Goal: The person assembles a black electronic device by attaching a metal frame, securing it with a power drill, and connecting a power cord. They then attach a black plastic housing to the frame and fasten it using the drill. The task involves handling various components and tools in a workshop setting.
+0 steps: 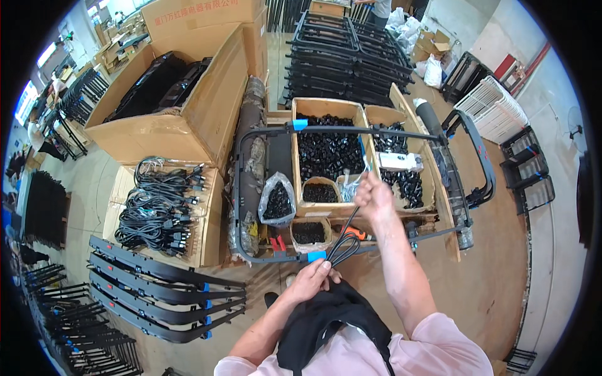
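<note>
A looped black cable [343, 247] is gripped in my left hand [311, 280], close to my body at the near bar of a black tubular frame [241, 207]. One length of the cable rises to my right hand [374, 195], whose closed fingers hold it above the front of a parts box. The frame lies across the bench and has blue tape [300, 125] on its bars. An orange-handled tool [355, 233] rests just beyond the loops. Under my right hand sits a small bag of light-coloured pieces [348, 190].
Black parts fill a cardboard box [330, 105], a plastic bag [276, 221] and a small tub [311, 224]. Bundled cables [153, 213] lie on a carton at left, below a large open carton [213, 94]. Curved black bars [163, 301] stick out at lower left. Stacked frames [338, 62] stand behind.
</note>
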The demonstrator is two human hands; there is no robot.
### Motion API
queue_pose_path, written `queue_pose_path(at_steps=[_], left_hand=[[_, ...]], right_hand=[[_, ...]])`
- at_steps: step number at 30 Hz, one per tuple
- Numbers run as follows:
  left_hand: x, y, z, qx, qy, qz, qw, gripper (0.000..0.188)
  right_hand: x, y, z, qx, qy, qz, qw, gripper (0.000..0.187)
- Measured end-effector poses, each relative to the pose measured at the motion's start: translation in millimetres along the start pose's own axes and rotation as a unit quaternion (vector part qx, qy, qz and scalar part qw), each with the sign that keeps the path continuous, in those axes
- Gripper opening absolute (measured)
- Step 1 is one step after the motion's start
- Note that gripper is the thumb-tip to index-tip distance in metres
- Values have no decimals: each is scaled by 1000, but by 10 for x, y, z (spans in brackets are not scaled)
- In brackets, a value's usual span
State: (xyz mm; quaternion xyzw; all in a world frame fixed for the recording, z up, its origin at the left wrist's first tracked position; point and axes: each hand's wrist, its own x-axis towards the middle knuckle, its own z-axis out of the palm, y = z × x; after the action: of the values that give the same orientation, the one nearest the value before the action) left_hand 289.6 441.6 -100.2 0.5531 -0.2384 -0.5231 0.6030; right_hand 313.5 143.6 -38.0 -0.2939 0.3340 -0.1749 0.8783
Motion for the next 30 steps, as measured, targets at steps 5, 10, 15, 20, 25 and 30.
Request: queue_pose_path(at_steps=[5, 10, 15, 20, 25, 30], left_hand=[[-26, -15, 167, -136, -32, -34, 990, 42], [154, 109, 419, -225, 27, -57, 972, 40], [275, 286, 614, -216, -3, -33, 976, 41], [92, 320, 1003, -186, -35, -44, 981, 42], [-31, 312, 1279, -73, 8, -68, 995, 42], [-348, 32, 1544, 49, 81, -57, 994, 42]], right_hand=[[70, -204, -8, -52, -139, 29, 988, 38], [-251, 51, 121, -55, -123, 101, 986, 43], [51, -274, -124, -63, -62, 85, 992, 32], [305, -1024, -476, -20, 17, -12, 1000, 28], [365, -1418, -729, -25, -14, -28, 999, 28], [181, -1202, -720, -69, -10, -29, 997, 28]])
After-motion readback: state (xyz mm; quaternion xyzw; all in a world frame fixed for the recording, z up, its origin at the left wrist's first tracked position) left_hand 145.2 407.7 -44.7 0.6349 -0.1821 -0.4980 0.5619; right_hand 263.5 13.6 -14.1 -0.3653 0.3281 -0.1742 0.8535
